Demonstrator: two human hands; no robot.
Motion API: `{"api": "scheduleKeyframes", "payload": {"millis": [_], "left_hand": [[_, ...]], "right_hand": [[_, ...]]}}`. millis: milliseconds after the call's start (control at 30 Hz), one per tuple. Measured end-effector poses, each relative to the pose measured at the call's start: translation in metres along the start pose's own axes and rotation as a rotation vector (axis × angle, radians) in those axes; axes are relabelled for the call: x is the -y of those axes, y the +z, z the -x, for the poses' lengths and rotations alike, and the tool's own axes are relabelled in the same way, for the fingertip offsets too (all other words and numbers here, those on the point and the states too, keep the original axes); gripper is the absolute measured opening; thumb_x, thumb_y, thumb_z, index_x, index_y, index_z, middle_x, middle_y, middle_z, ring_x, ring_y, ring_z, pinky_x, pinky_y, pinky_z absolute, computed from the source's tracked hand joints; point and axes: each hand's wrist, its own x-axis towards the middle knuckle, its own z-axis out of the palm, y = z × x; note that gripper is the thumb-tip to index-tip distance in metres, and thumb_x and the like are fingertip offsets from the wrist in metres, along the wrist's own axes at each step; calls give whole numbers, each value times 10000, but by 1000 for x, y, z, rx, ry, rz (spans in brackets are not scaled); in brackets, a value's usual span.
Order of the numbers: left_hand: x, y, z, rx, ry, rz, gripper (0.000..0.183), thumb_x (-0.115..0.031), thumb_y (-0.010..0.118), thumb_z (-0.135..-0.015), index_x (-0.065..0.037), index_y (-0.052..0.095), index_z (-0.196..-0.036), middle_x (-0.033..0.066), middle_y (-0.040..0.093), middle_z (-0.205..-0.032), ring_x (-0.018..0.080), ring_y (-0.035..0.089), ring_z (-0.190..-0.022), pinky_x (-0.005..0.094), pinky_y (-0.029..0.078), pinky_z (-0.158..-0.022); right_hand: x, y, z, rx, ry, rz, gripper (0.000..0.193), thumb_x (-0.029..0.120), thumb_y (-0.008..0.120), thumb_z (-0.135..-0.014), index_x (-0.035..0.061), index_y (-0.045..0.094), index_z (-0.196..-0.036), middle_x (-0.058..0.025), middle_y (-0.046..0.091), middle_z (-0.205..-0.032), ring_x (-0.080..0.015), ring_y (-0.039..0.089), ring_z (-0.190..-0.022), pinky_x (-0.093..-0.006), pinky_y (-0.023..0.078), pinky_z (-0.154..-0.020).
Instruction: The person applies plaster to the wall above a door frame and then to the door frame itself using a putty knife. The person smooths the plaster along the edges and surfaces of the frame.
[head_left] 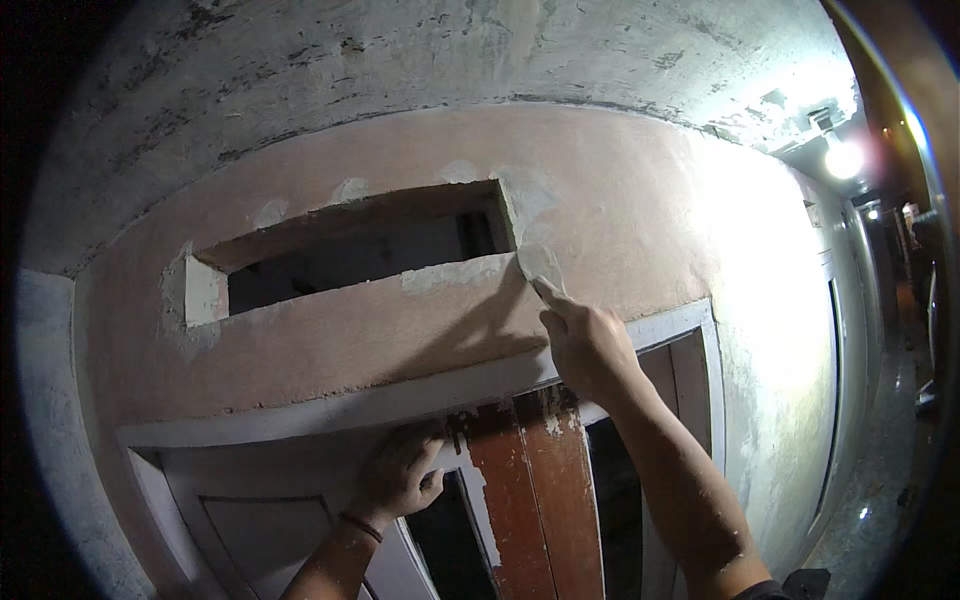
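Nearest, low in the head view, left hand (398, 478) with a thin dark cord bracelet (362, 526) at the wrist, raised and braced, fingers curled over the top edge of the grey-white painted door panel (250, 500), gripping that edge and nothing loose. Just to its right, the reddish-brown wooden door leaf (528, 500) with flaking pale patches, set beside a dark gap. Higher and to the right, right hand (588, 345) closed around the handle of a flat-bladed putty knife smeared with pale filler (541, 266), handle mostly hidden inside the fist. Blade pressed against the lower right corner of the long rectangular wall opening (350, 258), touching the strip of fresh whitish filler (455, 274) spread along that sill. Above the doors, the white-painted door frame lintel (330, 408) running across, and over it the salmon-pink plastered wall (620, 200), dotted with lighter filler patches around the opening's edges and at its left end. Interior of the opening dark, contents impossible to tell. Farther up, the rough grey streaked concrete ceiling (400, 60). Far off at the upper right, a bright round lamp (843, 158) glaring over a dim corridor (890, 300) along the right edge of the view, details there too small and blurred to make out.
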Motion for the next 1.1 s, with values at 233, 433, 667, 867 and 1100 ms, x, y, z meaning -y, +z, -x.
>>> {"api": "scheduleKeyframes", "payload": {"millis": [233,433,667,867,1100], "left_hand": [[-2,4,1,-52,-6,46,487,-207,753,-839,-62,660,-1295,122,647,-1229,330,668,-1130,439,575,-982],[2,6,2,-84,34,49,495,-214,753,-841,-63,662,-1303,118,651,-1218,324,681,-1081,440,584,-962],[1,9,4,-62,1,79,457,-233,755,-873,-37,670,-1276,146,662,-1220,349,679,-1111,479,572,-972],[2,9,7,-36,-8,26,461,-230,754,-872,-47,671,-1287,148,667,-1200,348,682,-1115,480,572,-980],[-2,8,5,-47,-36,65,466,-237,756,-863,-67,676,-1289,137,669,-1214,338,688,-1113,468,576,-986]], "right_hand": [[5,-5,-47,-37,-101,2,434,247,541,-1050,162,631,-1465,-281,739,-948,-483,718,-884,-565,562,-801],[-2,-4,-25,21,3,52,448,251,563,-1044,191,619,-1484,-306,713,-963,-483,712,-918,-538,545,-843],[-2,-5,-65,-41,-156,51,410,260,556,-1042,198,662,-1433,-281,737,-997,-472,721,-935,-557,560,-833],[17,-10,-98,-58,-124,-9,404,230,567,-1018,184,682,-1402,-256,751,-1029,-465,726,-955,-549,568,-848],[17,-21,-110,-12,-42,-109,409,200,560,-1031,172,669,-1425,-252,753,-1040,-447,734,-941,-532,573,-823]]}}
